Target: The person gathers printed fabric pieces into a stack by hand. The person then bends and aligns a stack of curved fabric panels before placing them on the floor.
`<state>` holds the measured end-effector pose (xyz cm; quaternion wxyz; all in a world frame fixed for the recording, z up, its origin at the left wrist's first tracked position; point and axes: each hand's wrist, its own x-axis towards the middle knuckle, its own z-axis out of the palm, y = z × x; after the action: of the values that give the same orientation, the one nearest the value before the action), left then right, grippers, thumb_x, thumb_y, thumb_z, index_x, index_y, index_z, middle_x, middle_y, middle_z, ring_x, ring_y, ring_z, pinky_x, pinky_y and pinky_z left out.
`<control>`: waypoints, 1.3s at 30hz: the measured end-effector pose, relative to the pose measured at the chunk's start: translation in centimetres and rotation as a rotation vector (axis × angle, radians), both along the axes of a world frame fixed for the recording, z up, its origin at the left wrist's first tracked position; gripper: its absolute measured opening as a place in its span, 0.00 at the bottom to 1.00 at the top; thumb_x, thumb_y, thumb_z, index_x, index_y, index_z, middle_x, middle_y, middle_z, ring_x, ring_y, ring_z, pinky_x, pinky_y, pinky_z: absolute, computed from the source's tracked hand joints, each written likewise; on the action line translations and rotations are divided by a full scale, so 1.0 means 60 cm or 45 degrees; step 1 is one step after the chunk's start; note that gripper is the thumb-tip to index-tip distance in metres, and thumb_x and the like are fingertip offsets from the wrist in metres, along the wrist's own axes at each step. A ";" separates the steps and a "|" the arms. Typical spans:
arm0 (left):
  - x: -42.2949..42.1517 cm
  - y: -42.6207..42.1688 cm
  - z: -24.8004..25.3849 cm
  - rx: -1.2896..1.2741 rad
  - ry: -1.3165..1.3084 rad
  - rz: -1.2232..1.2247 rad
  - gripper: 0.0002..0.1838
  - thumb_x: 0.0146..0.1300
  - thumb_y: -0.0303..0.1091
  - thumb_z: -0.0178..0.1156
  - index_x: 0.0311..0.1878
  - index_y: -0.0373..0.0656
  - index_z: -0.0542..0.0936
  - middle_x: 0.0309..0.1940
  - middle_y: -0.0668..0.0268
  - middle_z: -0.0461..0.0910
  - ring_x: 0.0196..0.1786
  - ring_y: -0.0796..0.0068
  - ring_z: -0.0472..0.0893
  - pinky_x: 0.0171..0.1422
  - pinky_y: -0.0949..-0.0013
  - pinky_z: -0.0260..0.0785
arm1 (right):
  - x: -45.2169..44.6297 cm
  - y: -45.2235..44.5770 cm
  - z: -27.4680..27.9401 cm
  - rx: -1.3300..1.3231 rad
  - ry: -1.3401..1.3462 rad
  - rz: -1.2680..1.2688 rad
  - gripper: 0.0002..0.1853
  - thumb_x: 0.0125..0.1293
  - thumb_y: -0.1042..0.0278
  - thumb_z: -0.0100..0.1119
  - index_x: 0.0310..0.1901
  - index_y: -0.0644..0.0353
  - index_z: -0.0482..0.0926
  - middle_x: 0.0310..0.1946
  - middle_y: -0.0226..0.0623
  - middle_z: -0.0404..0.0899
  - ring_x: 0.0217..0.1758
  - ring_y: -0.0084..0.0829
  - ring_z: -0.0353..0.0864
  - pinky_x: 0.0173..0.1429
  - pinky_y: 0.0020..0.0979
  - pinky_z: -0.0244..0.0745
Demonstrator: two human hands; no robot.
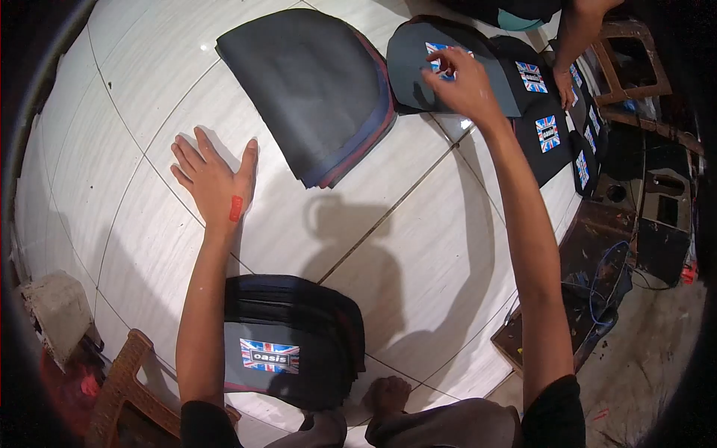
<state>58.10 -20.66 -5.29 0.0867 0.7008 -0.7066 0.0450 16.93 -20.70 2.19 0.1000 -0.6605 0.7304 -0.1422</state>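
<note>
My left hand (215,179) rests with spread fingers on the white tiled floor, a red mark near its wrist. It holds nothing. My right hand (467,84) hovers over a dark grey rounded fabric panel (409,75), its fingers bent and their tips apart, with nothing visible between them. Partly hidden beneath the fingers is a Union Jack print (435,51) on that panel. Between my hands, farther back, lies a stack of plain dark rounded panels (306,89) with blue and maroon edges. Near my feet sits another stack, its top panel bearing an "oasis" flag print (269,357).
Another person's hand (565,86) touches several black printed panels (547,134) at the upper right. A wooden stool (631,63) and dark wooden boxes (590,261) with a blue cable stand on the right. A brown chair (123,388) is at lower left.
</note>
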 end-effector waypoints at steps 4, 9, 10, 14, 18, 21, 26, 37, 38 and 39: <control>-0.004 0.002 0.005 0.042 0.000 0.023 0.58 0.59 0.76 0.48 0.77 0.35 0.53 0.78 0.39 0.44 0.82 0.45 0.36 0.81 0.41 0.26 | 0.016 0.076 -0.024 -0.323 0.263 0.109 0.51 0.44 0.31 0.72 0.69 0.49 0.70 0.71 0.53 0.61 0.78 0.52 0.55 0.78 0.55 0.51; -0.002 0.002 0.007 0.013 0.055 -0.035 0.56 0.62 0.74 0.49 0.77 0.34 0.53 0.77 0.38 0.44 0.82 0.44 0.36 0.81 0.40 0.26 | 0.008 0.086 -0.072 -0.186 0.084 -0.047 0.58 0.41 0.22 0.69 0.72 0.49 0.67 0.77 0.48 0.54 0.80 0.52 0.48 0.82 0.52 0.39; -0.001 0.003 0.007 0.008 0.077 -0.041 0.55 0.62 0.72 0.49 0.77 0.33 0.53 0.77 0.38 0.44 0.82 0.44 0.37 0.81 0.41 0.27 | 0.004 0.082 -0.080 -0.193 0.088 -0.066 0.58 0.41 0.22 0.69 0.72 0.49 0.67 0.77 0.48 0.54 0.80 0.52 0.48 0.82 0.52 0.39; -0.001 0.005 0.010 0.004 0.115 -0.054 0.53 0.64 0.71 0.50 0.77 0.33 0.54 0.77 0.38 0.45 0.81 0.44 0.39 0.81 0.42 0.28 | 0.007 0.081 -0.085 -0.306 0.106 -0.073 0.50 0.48 0.27 0.68 0.70 0.48 0.71 0.75 0.45 0.59 0.80 0.46 0.52 0.82 0.49 0.40; 0.000 0.005 0.006 -0.013 0.109 -0.069 0.53 0.64 0.69 0.52 0.75 0.31 0.55 0.76 0.35 0.47 0.81 0.41 0.40 0.81 0.42 0.29 | 0.004 0.073 -0.087 -0.316 0.143 -0.135 0.31 0.61 0.49 0.64 0.67 0.45 0.74 0.73 0.42 0.64 0.78 0.41 0.57 0.80 0.48 0.46; -0.003 0.006 0.010 -0.022 0.144 -0.075 0.54 0.63 0.69 0.53 0.76 0.31 0.54 0.76 0.35 0.47 0.81 0.42 0.40 0.81 0.43 0.28 | 0.011 0.071 -0.075 -0.342 0.314 -0.120 0.25 0.65 0.64 0.58 0.65 0.46 0.75 0.70 0.40 0.68 0.70 0.46 0.69 0.74 0.49 0.61; 0.013 0.008 0.025 0.045 0.242 -0.112 0.53 0.62 0.66 0.57 0.76 0.33 0.56 0.77 0.37 0.46 0.81 0.43 0.41 0.81 0.43 0.30 | 0.005 0.056 -0.011 -0.148 0.047 -0.291 0.21 0.63 0.69 0.57 0.60 0.51 0.77 0.44 0.52 0.83 0.47 0.55 0.82 0.53 0.51 0.76; -0.078 0.188 0.088 0.639 1.602 -0.521 0.16 0.68 0.38 0.59 0.53 0.38 0.78 0.41 0.57 0.85 0.45 0.65 0.83 0.52 0.66 0.73 | 0.112 0.298 -0.002 -0.406 -0.224 -0.103 0.27 0.55 0.81 0.60 0.59 0.53 0.79 0.53 0.48 0.81 0.59 0.48 0.78 0.67 0.46 0.69; -0.097 0.227 0.110 1.000 1.741 -0.467 0.19 0.71 0.43 0.56 0.55 0.37 0.77 0.43 0.55 0.84 0.47 0.64 0.83 0.53 0.64 0.73 | 0.127 0.319 0.008 -0.393 -0.232 -0.112 0.27 0.55 0.81 0.60 0.59 0.53 0.79 0.53 0.48 0.81 0.59 0.48 0.78 0.67 0.46 0.69; -0.103 0.248 0.102 1.312 1.918 -0.362 0.27 0.71 0.52 0.51 0.56 0.35 0.76 0.46 0.52 0.83 0.50 0.60 0.83 0.55 0.60 0.74 | 0.145 0.352 0.007 -0.406 -0.255 -0.020 0.30 0.51 0.82 0.59 0.60 0.55 0.77 0.54 0.45 0.81 0.59 0.48 0.78 0.68 0.47 0.70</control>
<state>51.90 -5.80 0.84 0.2057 0.4036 -0.4756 -0.7540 25.63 0.42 2.59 0.0653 -0.6446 0.6902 -0.3221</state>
